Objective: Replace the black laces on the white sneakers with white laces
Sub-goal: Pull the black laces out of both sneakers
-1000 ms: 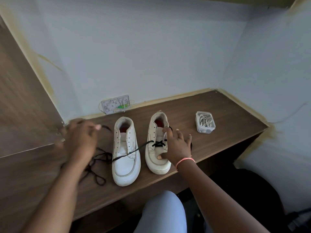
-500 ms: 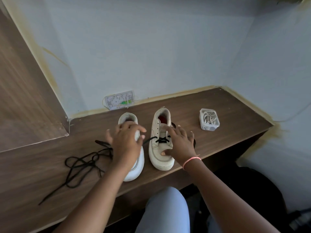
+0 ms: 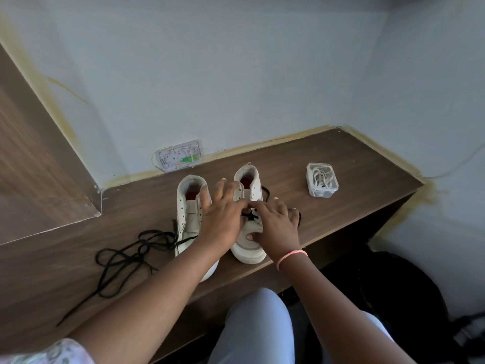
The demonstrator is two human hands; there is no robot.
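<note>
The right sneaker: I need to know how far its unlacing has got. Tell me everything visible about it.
The right sneaker is off-white and leather-like, with a red insole, standing upright on the wooden shelf, toe toward the person. Black lace still crosses its lower eyelets; a loose end trails off to its right. The left hand and right hand both rest on it at the lace; the left sneaker stands beside it.

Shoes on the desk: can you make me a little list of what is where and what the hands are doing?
left shoe: white, no lace left in it
right shoe: white, black lace still threaded low down
loose black lace: piled on the desk, left of the shoes
clear box: holds white laces, right of the shoes
left hand: fingers at the right shoe's lace
right hand: resting on the right shoe
</note>
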